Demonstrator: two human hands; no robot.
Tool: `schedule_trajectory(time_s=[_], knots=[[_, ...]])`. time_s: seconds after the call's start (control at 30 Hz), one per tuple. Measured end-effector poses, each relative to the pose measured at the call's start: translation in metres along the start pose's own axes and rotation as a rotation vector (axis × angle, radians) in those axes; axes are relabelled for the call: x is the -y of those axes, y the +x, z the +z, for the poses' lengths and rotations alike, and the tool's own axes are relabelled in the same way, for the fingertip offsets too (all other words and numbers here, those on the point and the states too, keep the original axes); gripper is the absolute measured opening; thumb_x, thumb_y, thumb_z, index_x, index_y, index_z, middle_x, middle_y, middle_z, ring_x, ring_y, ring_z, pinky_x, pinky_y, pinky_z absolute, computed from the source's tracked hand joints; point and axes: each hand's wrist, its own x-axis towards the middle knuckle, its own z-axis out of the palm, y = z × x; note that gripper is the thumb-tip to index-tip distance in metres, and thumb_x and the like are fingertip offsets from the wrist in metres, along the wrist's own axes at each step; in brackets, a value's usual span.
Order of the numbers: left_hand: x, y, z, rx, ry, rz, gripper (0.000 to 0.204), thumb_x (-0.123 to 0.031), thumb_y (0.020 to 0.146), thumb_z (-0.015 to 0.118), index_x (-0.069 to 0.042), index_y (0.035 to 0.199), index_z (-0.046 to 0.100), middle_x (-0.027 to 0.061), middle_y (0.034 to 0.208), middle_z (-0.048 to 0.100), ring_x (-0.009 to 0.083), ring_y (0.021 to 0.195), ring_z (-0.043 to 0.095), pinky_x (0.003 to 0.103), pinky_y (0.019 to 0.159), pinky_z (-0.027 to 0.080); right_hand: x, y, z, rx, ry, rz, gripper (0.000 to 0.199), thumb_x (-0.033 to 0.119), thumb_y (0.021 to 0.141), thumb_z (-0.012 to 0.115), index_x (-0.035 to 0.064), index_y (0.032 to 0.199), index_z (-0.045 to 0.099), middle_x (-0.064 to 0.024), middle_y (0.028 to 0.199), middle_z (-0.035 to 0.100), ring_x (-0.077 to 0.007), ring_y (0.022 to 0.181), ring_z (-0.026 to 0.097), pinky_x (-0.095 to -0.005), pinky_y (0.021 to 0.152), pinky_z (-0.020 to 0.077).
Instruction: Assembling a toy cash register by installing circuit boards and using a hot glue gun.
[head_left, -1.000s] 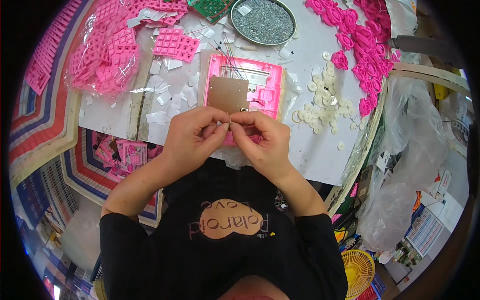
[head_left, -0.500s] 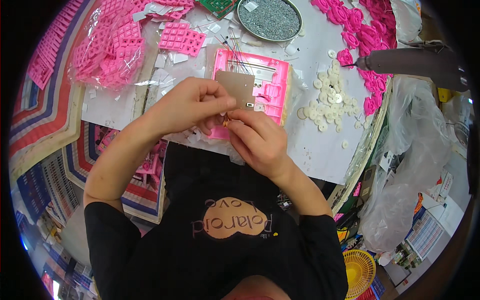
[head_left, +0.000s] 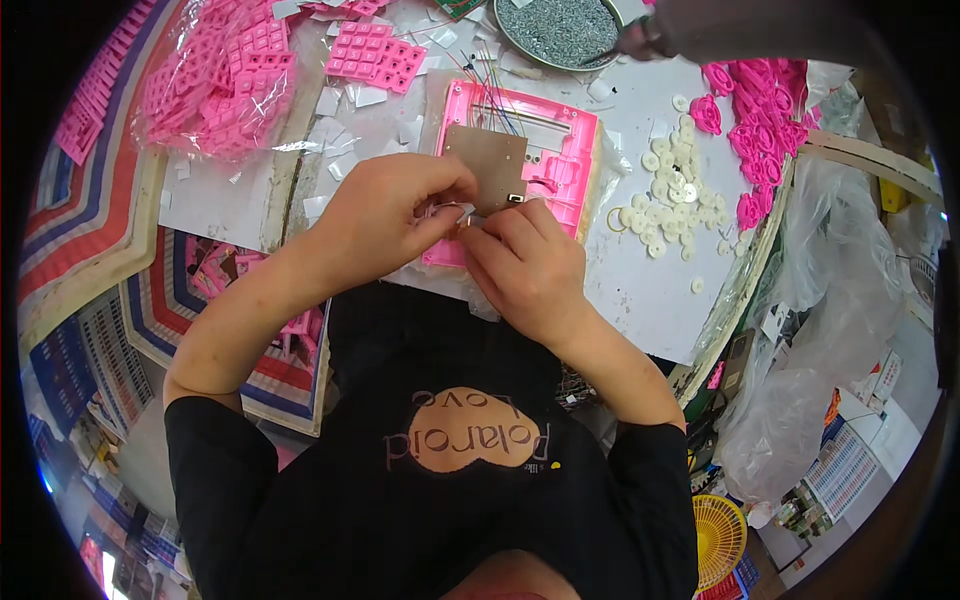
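Note:
In front of me lies a pink plastic housing [head_left: 572,165], its inner side facing up. A flat brown circuit board [head_left: 488,165] rests over its middle, and several thin coloured wires [head_left: 490,100] fan out beyond the board's far edge. My left hand [head_left: 390,215] is closed in a pinch over the housing's near left part, on a small whitish piece [head_left: 465,214] whose kind I cannot tell. Fingertips of my right hand [head_left: 530,265] are pressed together right beside it, at the board's near edge. Whatever they hold is hidden.
At the far side stand a round tray of screws [head_left: 500,22], pink keypads [head_left: 372,55] and a plastic bag of keypads [head_left: 225,90]. White discs [head_left: 680,190] and pink parts [head_left: 765,130] lie to the right. A dark hanging power screwdriver [head_left: 740,30] reaches over the far right.
The view has shifted slightly, and the hanging screwdriver appears farther up and left, its tip over the screw tray. A whitish piece now shows between my left fingers. Both hands stay together over the housing.

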Motion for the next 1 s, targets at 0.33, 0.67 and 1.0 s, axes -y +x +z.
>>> schedule_trajectory(time_s=[0.33, 0.67, 1.0], knots=[[0.021, -0.009, 0.017, -0.096, 0.300, 0.419, 0.021, -0.009, 0.079, 0.066, -0.009, 0.100, 0.064, 0.0048, 0.089, 0.062, 0.0251, 0.083, 0.063, 0.036, 0.063, 0.053, 0.002, 0.007, -0.004, 0.102, -0.034, -0.026, 0.016, 0.011, 0.067, 0.066, 0.0056, 0.082, 0.066, -0.0031, 0.081, 0.053, -0.0203, 0.078, 0.056, -0.0308, 0.056, 0.0481], [0.027, -0.013, 0.020, -0.140, 0.317, 0.493, 0.022, -0.010, 0.076, 0.067, -0.009, 0.098, 0.062, 0.0045, 0.090, 0.061, 0.0242, 0.080, 0.062, 0.034, 0.061, 0.052, 0.005, 0.010, -0.008, 0.219, -0.021, -0.014, 0.017, 0.009, 0.069, 0.066, 0.0037, 0.084, 0.067, -0.0038, 0.085, 0.055, -0.0213, 0.083, 0.056, -0.0306, 0.061, 0.0503], [0.015, -0.035, -0.005, -0.449, 0.294, 0.035, 0.034, -0.011, 0.084, 0.075, -0.005, 0.115, 0.064, 0.0123, 0.106, 0.061, 0.0256, 0.090, 0.060, 0.039, 0.080, 0.049, 0.012, 0.004, -0.025, 0.388, 0.011, 0.120, 0.045, 0.005, 0.070, 0.074, 0.0073, 0.115, 0.070, -0.0040, 0.091, 0.060, -0.0246, 0.091, 0.060, -0.0340, 0.069, 0.0540]])
